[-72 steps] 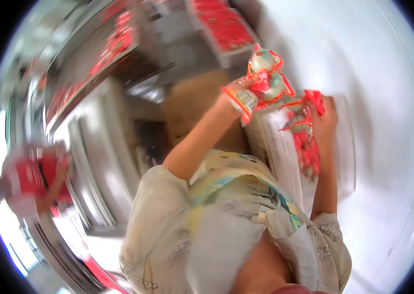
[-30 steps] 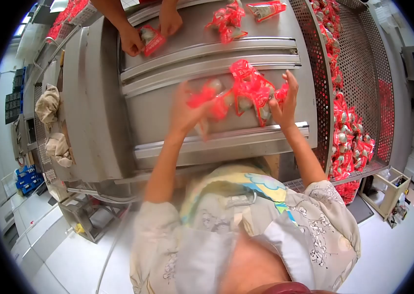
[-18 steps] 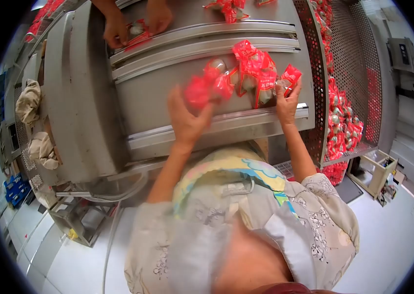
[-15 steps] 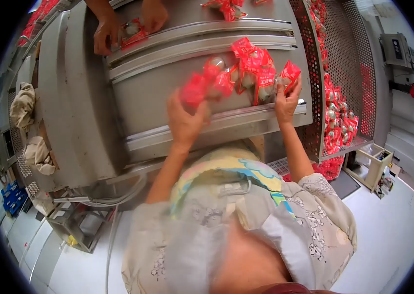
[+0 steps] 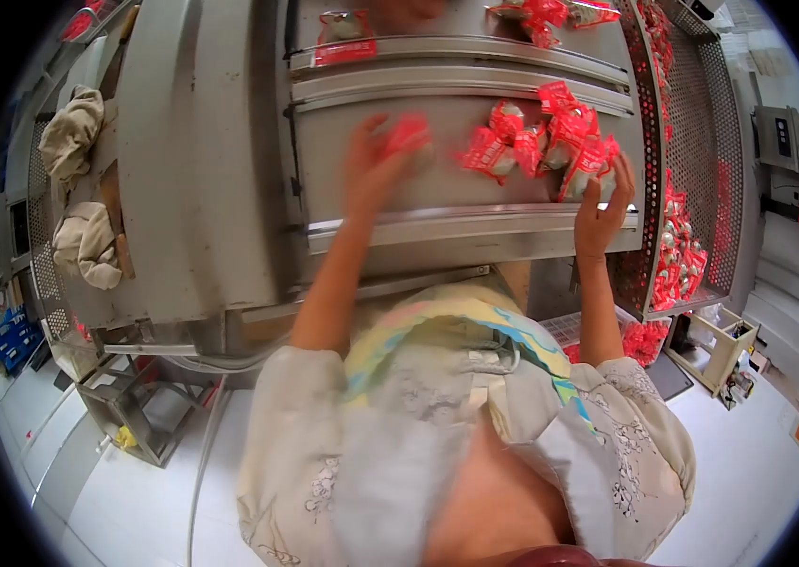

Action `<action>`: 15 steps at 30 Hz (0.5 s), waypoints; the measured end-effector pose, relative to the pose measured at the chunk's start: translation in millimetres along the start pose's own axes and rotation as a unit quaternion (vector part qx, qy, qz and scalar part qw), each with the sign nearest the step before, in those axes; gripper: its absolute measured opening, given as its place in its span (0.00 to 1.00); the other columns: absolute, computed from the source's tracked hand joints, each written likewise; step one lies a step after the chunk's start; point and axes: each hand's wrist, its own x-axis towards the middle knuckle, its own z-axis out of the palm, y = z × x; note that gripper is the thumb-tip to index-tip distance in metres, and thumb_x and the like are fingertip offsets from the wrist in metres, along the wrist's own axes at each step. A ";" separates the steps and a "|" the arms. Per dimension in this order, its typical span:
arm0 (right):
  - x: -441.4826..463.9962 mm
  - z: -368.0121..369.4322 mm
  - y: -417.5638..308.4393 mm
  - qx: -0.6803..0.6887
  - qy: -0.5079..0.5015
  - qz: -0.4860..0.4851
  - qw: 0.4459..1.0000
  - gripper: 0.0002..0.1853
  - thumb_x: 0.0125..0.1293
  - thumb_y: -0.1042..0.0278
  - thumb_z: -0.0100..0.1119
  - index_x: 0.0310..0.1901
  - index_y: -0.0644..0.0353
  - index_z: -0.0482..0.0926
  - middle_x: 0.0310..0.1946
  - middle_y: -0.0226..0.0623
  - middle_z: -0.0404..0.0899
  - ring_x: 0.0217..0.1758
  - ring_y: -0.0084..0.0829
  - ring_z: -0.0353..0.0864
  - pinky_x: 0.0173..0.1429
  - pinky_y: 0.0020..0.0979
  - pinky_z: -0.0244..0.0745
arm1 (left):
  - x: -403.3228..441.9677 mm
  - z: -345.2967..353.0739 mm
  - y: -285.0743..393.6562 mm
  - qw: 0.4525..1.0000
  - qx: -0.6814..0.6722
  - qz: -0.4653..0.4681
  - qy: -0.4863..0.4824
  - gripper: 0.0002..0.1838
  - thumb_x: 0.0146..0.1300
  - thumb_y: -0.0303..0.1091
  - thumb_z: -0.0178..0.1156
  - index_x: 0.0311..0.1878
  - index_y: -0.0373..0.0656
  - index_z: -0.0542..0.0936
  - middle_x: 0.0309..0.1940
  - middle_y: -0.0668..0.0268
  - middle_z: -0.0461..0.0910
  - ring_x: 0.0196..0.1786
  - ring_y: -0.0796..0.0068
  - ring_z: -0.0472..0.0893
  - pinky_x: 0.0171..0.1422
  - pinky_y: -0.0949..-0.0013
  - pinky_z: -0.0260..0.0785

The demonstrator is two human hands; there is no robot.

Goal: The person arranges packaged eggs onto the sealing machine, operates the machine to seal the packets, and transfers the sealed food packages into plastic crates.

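Note:
Blurred by motion, my left hand (image 5: 368,175) is over the left part of the steel work surface (image 5: 324,161), closed on a red and clear packet (image 5: 409,137). Several such packets (image 5: 565,137) lie in a loose cluster on the right part of that surface. At the cluster's right end my right hand (image 5: 604,208) has its thumb and fingers around a red packet (image 5: 598,163), which still lies against the others.
Metal rails (image 5: 456,85) run across the surface. Beyond them are a lone packet (image 5: 345,36), more packets (image 5: 541,19) and a co-worker's blurred hand (image 5: 413,9). A perforated steel bin (image 5: 702,170) with packets stands right. Cloths (image 5: 87,244) lie left.
My left hand has moved left with a packet, away from the cluster. My right hand is now at the cluster's end packet. The co-worker's hands have left the lone packet. The view has shifted.

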 end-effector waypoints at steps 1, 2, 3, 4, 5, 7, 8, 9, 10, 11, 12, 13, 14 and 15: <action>4.2 7.6 -16.3 0.077 -0.062 -0.009 0.995 0.24 0.63 0.71 0.57 0.61 0.64 0.66 0.57 0.48 0.71 0.62 0.46 0.68 0.66 0.40 0.61 | 2.5 -2.8 2.8 1.000 -0.017 -0.003 -0.021 0.28 0.57 0.21 0.55 0.63 0.36 0.64 0.45 0.58 0.79 0.45 0.74 0.80 0.48 0.72 0.72; 7.4 18.8 -36.4 0.153 -0.123 -0.020 0.980 0.23 0.62 0.72 0.57 0.59 0.64 0.68 0.56 0.49 0.72 0.62 0.46 0.69 0.66 0.40 0.61 | 5.9 -7.6 -3.6 0.999 -0.010 0.009 -0.032 0.27 0.57 0.22 0.55 0.62 0.36 0.65 0.45 0.58 0.79 0.44 0.74 0.80 0.47 0.72 0.73; 9.5 31.4 -55.7 0.228 -0.183 -0.032 0.956 0.21 0.62 0.72 0.57 0.58 0.63 0.70 0.54 0.49 0.73 0.61 0.47 0.69 0.65 0.41 0.61 | 10.0 -14.8 -16.8 0.999 -0.003 0.022 -0.042 0.26 0.58 0.22 0.54 0.62 0.37 0.66 0.46 0.59 0.79 0.43 0.74 0.80 0.46 0.72 0.73; 8.8 47.4 -75.2 0.244 -0.198 -0.005 0.949 0.20 0.62 0.72 0.56 0.57 0.63 0.71 0.53 0.49 0.74 0.60 0.48 0.70 0.64 0.41 0.63 | 14.3 -19.8 -20.7 0.998 0.007 0.036 -0.050 0.25 0.58 0.22 0.54 0.61 0.37 0.67 0.46 0.59 0.80 0.42 0.74 0.81 0.44 0.72 0.74; 6.6 68.2 -95.0 0.264 -0.213 0.019 0.941 0.19 0.62 0.71 0.56 0.55 0.62 0.72 0.52 0.50 0.75 0.58 0.49 0.71 0.62 0.41 0.65 | 11.5 -17.2 -12.3 0.998 -0.017 0.012 -0.052 0.24 0.58 0.22 0.54 0.61 0.38 0.68 0.45 0.61 0.80 0.41 0.75 0.81 0.42 0.73 0.74; -2.1 111.8 -106.7 0.242 -0.293 0.038 0.924 0.17 0.63 0.67 0.56 0.53 0.62 0.74 0.48 0.50 0.77 0.53 0.51 0.74 0.57 0.41 0.69 | 11.2 -20.4 -23.9 0.998 -0.039 -0.003 -0.052 0.24 0.60 0.23 0.56 0.61 0.40 0.69 0.44 0.65 0.80 0.40 0.77 0.80 0.38 0.75 0.74; -4.8 130.3 -106.0 0.199 -0.351 0.026 0.915 0.18 0.63 0.65 0.56 0.53 0.62 0.74 0.46 0.51 0.78 0.50 0.51 0.76 0.53 0.41 0.71 | 9.6 -18.3 -37.8 0.995 -0.082 0.061 -0.019 0.23 0.61 0.25 0.58 0.61 0.41 0.69 0.44 0.67 0.79 0.39 0.79 0.79 0.38 0.75 0.73; 1.8 127.5 -126.4 0.184 -0.346 0.097 0.915 0.18 0.63 0.60 0.57 0.50 0.63 0.76 0.41 0.51 0.79 0.43 0.49 0.79 0.46 0.40 0.73 | 13.8 -28.7 -54.4 0.994 -0.059 0.096 -0.007 0.22 0.63 0.28 0.59 0.60 0.41 0.68 0.45 0.67 0.78 0.43 0.81 0.77 0.40 0.77 0.73; 1.0 140.8 -124.5 0.288 -0.297 0.091 0.906 0.16 0.60 0.60 0.61 0.42 0.65 0.79 0.32 0.49 0.81 0.34 0.42 0.80 0.41 0.37 0.73 | 8.3 -24.7 -35.5 0.995 -0.061 0.069 0.041 0.21 0.64 0.29 0.59 0.59 0.41 0.69 0.43 0.67 0.79 0.42 0.82 0.76 0.40 0.77 0.72; -0.6 151.0 -117.3 0.268 -0.355 0.184 0.876 0.14 0.57 0.59 0.64 0.34 0.65 0.80 0.25 0.45 0.80 0.26 0.33 0.78 0.34 0.33 0.71 | 6.3 -27.1 -33.3 0.993 -0.072 0.045 0.086 0.19 0.64 0.31 0.59 0.58 0.41 0.70 0.40 0.69 0.79 0.38 0.83 0.76 0.38 0.78 0.71; 7.7 148.1 -122.3 0.219 -0.356 0.200 0.886 0.13 0.56 0.62 0.66 0.30 0.66 0.80 0.21 0.40 0.79 0.23 0.25 0.75 0.30 0.29 0.70 | 7.8 -34.1 -38.8 0.993 -0.096 0.018 0.066 0.16 0.66 0.34 0.58 0.55 0.41 0.73 0.37 0.71 0.79 0.32 0.85 0.75 0.35 0.78 0.69; 18.9 138.3 -136.1 0.274 -0.337 0.236 0.869 0.12 0.57 0.63 0.65 0.30 0.66 0.80 0.21 0.36 0.79 0.24 0.23 0.74 0.30 0.27 0.69 | 9.5 -34.9 -52.3 0.991 -0.093 0.017 0.092 0.16 0.67 0.36 0.56 0.55 0.40 0.73 0.38 0.71 0.79 0.35 0.84 0.76 0.40 0.78 0.70; 26.3 131.4 -146.9 0.322 -0.321 0.274 0.848 0.11 0.58 0.64 0.64 0.31 0.66 0.80 0.22 0.33 0.79 0.25 0.20 0.74 0.30 0.25 0.69 | 10.1 -38.1 -62.6 0.989 -0.094 0.010 0.116 0.17 0.69 0.38 0.54 0.55 0.39 0.74 0.39 0.71 0.79 0.39 0.83 0.77 0.45 0.77 0.71; 23.7 139.4 -145.0 0.364 -0.314 0.286 0.829 0.11 0.60 0.64 0.63 0.31 0.65 0.80 0.22 0.31 0.78 0.25 0.19 0.74 0.29 0.24 0.69 | 8.1 -43.6 -66.3 0.992 -0.083 -0.005 0.095 0.16 0.69 0.39 0.54 0.54 0.39 0.75 0.39 0.71 0.79 0.39 0.83 0.77 0.45 0.77 0.71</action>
